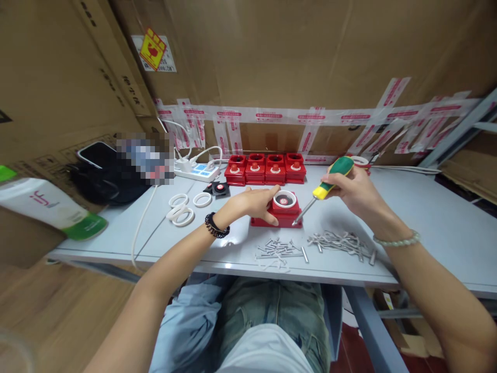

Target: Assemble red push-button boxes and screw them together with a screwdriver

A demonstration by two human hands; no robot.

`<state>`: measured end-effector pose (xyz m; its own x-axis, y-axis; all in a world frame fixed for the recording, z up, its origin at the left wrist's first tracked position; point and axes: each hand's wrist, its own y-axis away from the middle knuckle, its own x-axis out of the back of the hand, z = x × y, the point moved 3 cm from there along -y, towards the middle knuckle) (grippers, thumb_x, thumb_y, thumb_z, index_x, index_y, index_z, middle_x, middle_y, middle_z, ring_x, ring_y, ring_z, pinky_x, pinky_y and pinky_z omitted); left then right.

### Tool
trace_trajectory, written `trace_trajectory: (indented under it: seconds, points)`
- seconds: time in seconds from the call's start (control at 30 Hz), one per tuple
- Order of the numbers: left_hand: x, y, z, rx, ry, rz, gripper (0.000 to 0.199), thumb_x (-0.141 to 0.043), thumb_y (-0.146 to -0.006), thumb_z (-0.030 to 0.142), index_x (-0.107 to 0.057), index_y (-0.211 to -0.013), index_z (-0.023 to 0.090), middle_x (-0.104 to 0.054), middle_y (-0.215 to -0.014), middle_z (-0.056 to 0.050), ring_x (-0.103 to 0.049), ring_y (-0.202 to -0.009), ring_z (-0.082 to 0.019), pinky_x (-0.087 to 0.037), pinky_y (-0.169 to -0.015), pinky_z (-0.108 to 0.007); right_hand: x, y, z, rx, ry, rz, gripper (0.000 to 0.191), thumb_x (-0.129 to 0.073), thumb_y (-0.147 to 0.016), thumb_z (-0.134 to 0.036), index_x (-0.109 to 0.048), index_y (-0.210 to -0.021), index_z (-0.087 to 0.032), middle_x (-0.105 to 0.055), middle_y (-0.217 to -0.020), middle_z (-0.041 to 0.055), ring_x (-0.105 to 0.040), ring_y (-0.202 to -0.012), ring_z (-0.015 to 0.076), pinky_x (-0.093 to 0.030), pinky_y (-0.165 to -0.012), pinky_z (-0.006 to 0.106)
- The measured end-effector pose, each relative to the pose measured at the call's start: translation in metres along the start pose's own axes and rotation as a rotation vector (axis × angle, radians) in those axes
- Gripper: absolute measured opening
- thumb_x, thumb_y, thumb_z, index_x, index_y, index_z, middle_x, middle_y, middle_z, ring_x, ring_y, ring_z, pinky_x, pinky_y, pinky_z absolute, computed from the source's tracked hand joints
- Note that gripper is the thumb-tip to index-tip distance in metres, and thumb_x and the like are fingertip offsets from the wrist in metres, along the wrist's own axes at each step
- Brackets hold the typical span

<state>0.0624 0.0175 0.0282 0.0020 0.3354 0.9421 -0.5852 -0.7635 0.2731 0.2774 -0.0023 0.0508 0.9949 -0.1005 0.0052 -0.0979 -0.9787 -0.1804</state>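
Note:
A red housing (276, 218) with a white ring (284, 199) around a dark round centre lies on the table in front of me. My left hand (261, 202) grips its left side, fingers over the top and thumb towards the front. In my right hand (355, 187) is a screwdriver (336, 176) with a green and yellow handle. Its shaft slants down to the left, and the tip is at the housing's front right corner; whether it touches a screw I cannot tell. Nearer to me lie a pile of screws (277, 248) and a heap of longer metal pieces (341, 242).
Several red housings (265, 171) stand in a row at the back, with another red piece (359, 161) behind my right hand. Loose white rings (182, 216), black parts (220, 189) and a power strip (198, 171) are on the left. Cardboard (272, 57) walls the table's back.

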Motion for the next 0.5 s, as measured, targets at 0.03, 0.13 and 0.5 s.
trace_trajectory:
  seconds: [0.03, 0.13, 0.5]
  points:
    - [0.0, 0.0, 0.0, 0.001, -0.001, -0.001, 0.106, -0.073, -0.071, 0.058, -0.015, -0.153, 0.023, -0.044, -0.152, -0.016, -0.048, -0.133, -0.035, -0.041, -0.101, -0.04, 0.004, -0.001, -0.003, 0.019, -0.019, 0.04, 0.024, -0.079, -0.057, -0.022, -0.057, -0.067, -0.021, -0.06, -0.061, -0.0031, -0.061, -0.055, 0.0132, -0.056, -0.051, 0.029]
    - [0.0, 0.001, 0.001, -0.002, -0.002, -0.005, 0.105, -0.073, -0.072, 0.055, -0.016, -0.152, 0.019, -0.046, -0.15, -0.018, -0.05, -0.131, -0.035, -0.042, -0.1, -0.04, 0.015, -0.008, -0.008, 0.063, -0.05, 0.146, 0.02, -0.076, -0.062, -0.022, -0.057, -0.068, -0.022, -0.061, -0.064, -0.0017, -0.063, -0.06, 0.0162, -0.059, -0.058, 0.034]
    - [-0.001, -0.001, 0.0, -0.007, -0.013, -0.003, 0.096, -0.073, -0.072, 0.056, -0.025, -0.147, 0.022, -0.052, -0.145, -0.015, -0.053, -0.128, -0.034, -0.042, -0.1, -0.041, 0.024, -0.033, 0.013, 0.018, -0.019, 0.267, 0.015, -0.073, -0.067, -0.02, -0.058, -0.064, -0.021, -0.064, -0.063, -0.0007, -0.067, -0.06, 0.0167, -0.062, -0.065, 0.037]
